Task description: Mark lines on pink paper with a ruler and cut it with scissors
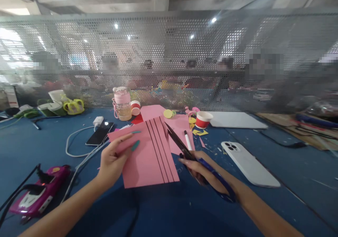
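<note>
My left hand (113,159) pinches the left side of a pink sheet of paper (144,170), thumb and fingers on its face. Several dark lines run down the sheet's right part. My right hand (203,166) grips scissors (182,146) with dark blades and blue handles. The blades look nearly closed and point up and left, their tip near the sheet's upper right edge. Whether they touch the paper I cannot tell. Behind the held sheet lie more pink papers (181,124), with a white marker (188,141) with a black cap on them.
A white phone (248,163) lies right of the scissors; a dark phone (100,134) with cables lies left. A purple power strip (42,191) is at front left. A bottle (122,103), a red-and-white paper cup (204,120) and yellow scraps stand or lie before a perforated metal screen (169,47).
</note>
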A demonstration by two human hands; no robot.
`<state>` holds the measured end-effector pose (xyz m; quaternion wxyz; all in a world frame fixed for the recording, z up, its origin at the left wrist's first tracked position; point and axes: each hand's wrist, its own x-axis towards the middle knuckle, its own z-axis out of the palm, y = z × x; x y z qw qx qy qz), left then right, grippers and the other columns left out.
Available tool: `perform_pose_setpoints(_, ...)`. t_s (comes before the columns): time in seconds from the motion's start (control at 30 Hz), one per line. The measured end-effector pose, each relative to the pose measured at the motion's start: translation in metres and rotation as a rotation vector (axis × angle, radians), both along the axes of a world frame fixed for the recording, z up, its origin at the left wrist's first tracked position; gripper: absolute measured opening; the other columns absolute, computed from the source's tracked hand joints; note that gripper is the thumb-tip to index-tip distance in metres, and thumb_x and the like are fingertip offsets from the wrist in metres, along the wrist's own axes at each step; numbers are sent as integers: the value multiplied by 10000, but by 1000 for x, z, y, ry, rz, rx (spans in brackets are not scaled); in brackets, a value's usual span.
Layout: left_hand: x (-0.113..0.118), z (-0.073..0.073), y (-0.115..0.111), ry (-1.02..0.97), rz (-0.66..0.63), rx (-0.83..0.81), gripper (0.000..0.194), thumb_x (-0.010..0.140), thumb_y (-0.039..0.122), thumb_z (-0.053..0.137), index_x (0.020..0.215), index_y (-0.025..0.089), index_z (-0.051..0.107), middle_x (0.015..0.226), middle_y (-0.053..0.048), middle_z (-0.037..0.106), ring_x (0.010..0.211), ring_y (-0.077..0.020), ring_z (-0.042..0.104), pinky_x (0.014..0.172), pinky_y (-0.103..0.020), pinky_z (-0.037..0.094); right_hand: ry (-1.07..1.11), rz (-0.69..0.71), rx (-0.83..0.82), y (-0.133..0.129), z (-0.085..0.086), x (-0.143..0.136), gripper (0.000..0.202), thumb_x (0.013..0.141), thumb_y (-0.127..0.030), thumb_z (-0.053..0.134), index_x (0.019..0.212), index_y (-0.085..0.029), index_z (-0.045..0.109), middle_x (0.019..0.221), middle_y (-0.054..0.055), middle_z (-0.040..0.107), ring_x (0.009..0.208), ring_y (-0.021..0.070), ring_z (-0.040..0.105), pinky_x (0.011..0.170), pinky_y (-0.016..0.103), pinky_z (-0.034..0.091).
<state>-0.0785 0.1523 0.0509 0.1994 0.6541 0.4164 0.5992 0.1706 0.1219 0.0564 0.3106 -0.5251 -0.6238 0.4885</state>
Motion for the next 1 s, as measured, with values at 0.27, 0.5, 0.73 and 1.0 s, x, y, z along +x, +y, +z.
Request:
perform_pose_setpoints(0.27,9,13,2,-396,-315,-456,310,622,190,753,918,257,687,984,20,711,836,-113,667,708,-160,542,183,-149,165,-2,3,-3,367,804,-508,501,622,-191,467,440,-71,371,394,78,366,393,212,296)
perform_pose_setpoints(0.5,12,13,3,-541,-369,-575,334,564,139,764,880,230,703,942,-8,715,741,-125,674,629,-179,559,438,-146,136,-3,1,-17,262,751,-419,595,650,-183,543,523,-41,464,463,89,392,475,239,335)
perform_pose_setpoints(0.73,10,9,5,-404,-310,-530,328,575,197,761,896,214,694,1005,-42,699,809,-174,673,663,-236,570,625,-153,-18,-8,-6,-23,246,701,-403,639,637,-196,524,454,-71,385,391,61,314,388,201,238)
perform_pose_setpoints(1.0,9,8,7,-335,-338,-507,327,597,213,763,916,220,693,998,-41,703,862,-174,666,704,-223,561,760,-82,40,-6,5,-17,212,745,-320,598,603,-185,514,413,-90,336,335,32,212,348,201,171)
